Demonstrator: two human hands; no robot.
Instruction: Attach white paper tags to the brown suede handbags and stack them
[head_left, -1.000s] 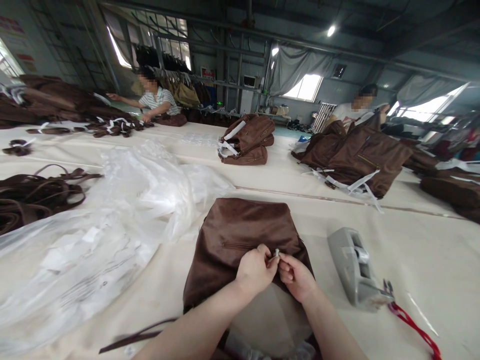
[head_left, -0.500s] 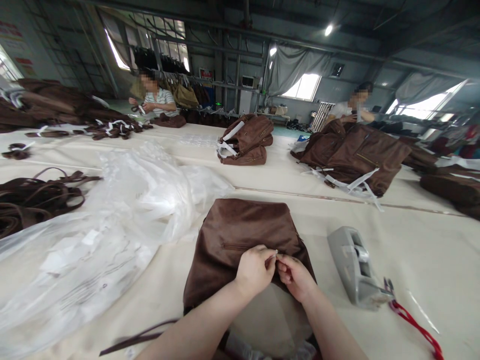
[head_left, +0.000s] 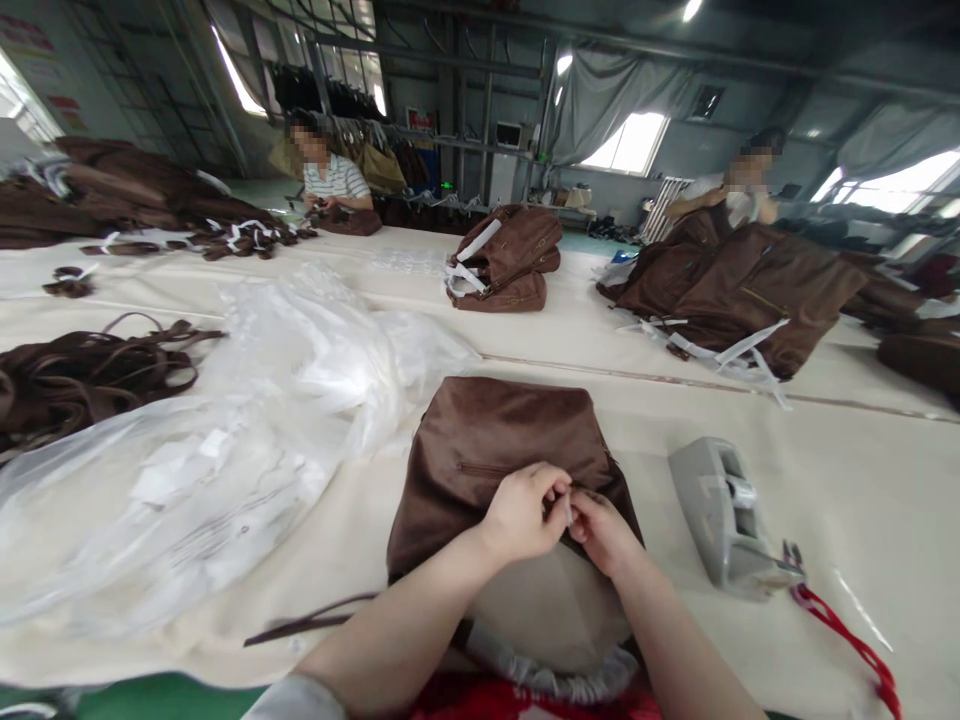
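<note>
Far left, we see a heap of dark brown straps [head_left: 82, 375] on the cream-covered table [head_left: 862, 480]. Behind it, a pile of brown bags [head_left: 142, 190], and small tied bundles [head_left: 255, 238] strung along its near edge. Next, a wide clear plastic sheet [head_left: 300, 380], crumpled, with white pieces showing through it. Near the table's front edge, a thin loose strap [head_left: 300, 628] lies beside our left forearm. At the back, a person in a striped shirt [head_left: 337, 180] sits with both hands low over a brown item; details too small for us to tell.

Centre: the brown bag [head_left: 502, 420] lies flat right in front of us, zip slit facing up, a grey-beige rounded panel [head_left: 551, 595] at its near end. Beyond it, well apart, a smaller stack of brown bags [head_left: 510, 260] with white wrapping on the handles. Our left hand [head_left: 525, 515] is over the bag, fingers curled, thumb and fingertips drawn in to pinch a small white piece [head_left: 569, 508]. Our right hand [head_left: 604, 530] meets it from the other side, fingers folded, tips pinching the same piece; what the piece is, we cannot tell.

Right: a grey tape dispenser [head_left: 716, 520] near the bag, then another person [head_left: 701, 195] behind large brown bags [head_left: 795, 285] trailing white strips. Just beside the dispenser, a red cord [head_left: 847, 630].
</note>
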